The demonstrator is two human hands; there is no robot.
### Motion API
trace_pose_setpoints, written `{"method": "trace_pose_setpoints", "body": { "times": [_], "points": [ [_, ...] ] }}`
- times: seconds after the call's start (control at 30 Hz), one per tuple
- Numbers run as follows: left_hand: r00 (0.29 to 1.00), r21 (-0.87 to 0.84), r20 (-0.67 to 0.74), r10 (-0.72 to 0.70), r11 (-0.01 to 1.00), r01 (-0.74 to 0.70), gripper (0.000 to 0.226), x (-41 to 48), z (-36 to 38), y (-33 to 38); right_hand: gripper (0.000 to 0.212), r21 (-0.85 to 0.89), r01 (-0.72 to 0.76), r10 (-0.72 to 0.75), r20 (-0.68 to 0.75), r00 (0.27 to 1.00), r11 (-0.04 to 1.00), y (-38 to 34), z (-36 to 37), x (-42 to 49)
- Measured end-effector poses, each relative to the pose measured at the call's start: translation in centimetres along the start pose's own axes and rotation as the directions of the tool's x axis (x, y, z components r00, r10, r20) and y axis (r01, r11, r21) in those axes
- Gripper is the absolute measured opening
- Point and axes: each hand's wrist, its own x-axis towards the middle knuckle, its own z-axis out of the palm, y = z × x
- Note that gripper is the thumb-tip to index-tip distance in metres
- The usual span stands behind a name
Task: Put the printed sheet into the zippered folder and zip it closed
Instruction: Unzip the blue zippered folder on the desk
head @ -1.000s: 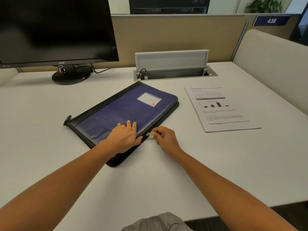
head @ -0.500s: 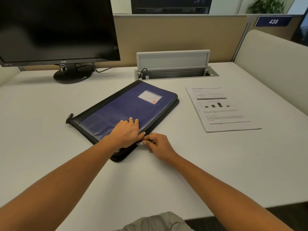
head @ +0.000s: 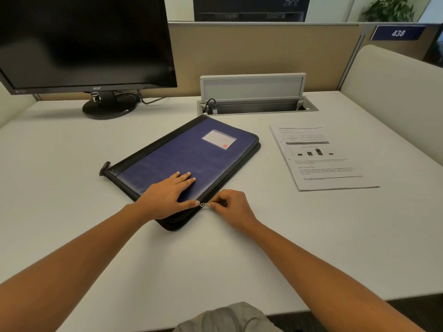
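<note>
Pinching the zipper pull (head: 202, 205), right fingers (head: 217, 204) neighbour flat left fingers (head: 184, 178) atop folder (head: 182, 152) on white desk (head: 239, 259).

"acer" on monitor (head: 97, 88); sign (head: 398, 33) "438"

The folder (head: 182, 154) is deep blue with a black border and pale stitching; its label (head: 218, 139) is white with faint lines and a red square. The zip pull (head: 202, 204) is silvery. The sheet (head: 323, 164) is white with black print and black chart bars. The desk (head: 239, 259) is off-white, the monitor (head: 84, 39) black, the partition (head: 263, 49) tan.
</note>
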Motion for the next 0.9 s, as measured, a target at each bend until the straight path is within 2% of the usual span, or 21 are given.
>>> {"method": "trace_pose_setpoints", "body": {
  "times": [0.13, 0.23, 0.33, 0.43, 0.53, 0.77, 0.9],
  "points": [
    [0.999, -0.064, 0.012, 0.041, 0.997, -0.04, 0.114, -2.0, 0.2, 0.0, 0.016, -0.102, 0.014, -0.015, -0.008, 1.0, 0.995, -0.2, 0.4, -0.1],
    [0.999, -0.039, 0.024, 0.026, 0.999, -0.025, 0.13, -2.9, 0.6, -0.1, 0.023, -0.293, 0.071, -0.069, 0.015, 0.997, 0.954, -0.3, 0.9, -0.3],
    [0.999, -0.006, 0.036, 0.039, 0.999, -0.039, 0.121, -3.2, 0.9, -0.5, 0.023, -0.487, 0.16, -0.141, 0.076, 0.987, 0.859, -0.6, 1.6, -0.5],
    [0.997, 0.034, 0.052, 0.057, 0.998, -0.059, 0.098, -3.2, 1.3, -1.1, 0.029, -0.558, 0.164, -0.137, 0.09, 0.987, 0.814, -0.9, 1.9, -0.2],
    [0.996, 0.077, 0.053, 0.069, 0.994, -0.073, 0.09, -3.0, 1.4, -1.2, 0.032, -0.596, 0.17, -0.134, 0.105, 0.985, 0.785, -0.9, 1.8, 0.1],
    [0.986, 0.072, 0.098, 0.137, 0.987, -0.144, 0.089, -2.7, 0.7, -1.6, 0.032, -0.612, 0.131, -0.101, 0.084, 0.991, 0.78, -0.4, 1.0, 0.4],
    [0.983, 0.154, 0.112, 0.147, 0.975, -0.163, 0.115, -2.5, 0.6, -1.2, 0.031, -0.583, 0.13, -0.084, 0.105, 0.991, 0.802, -0.5, 0.8, 0.4]
  ]
}}
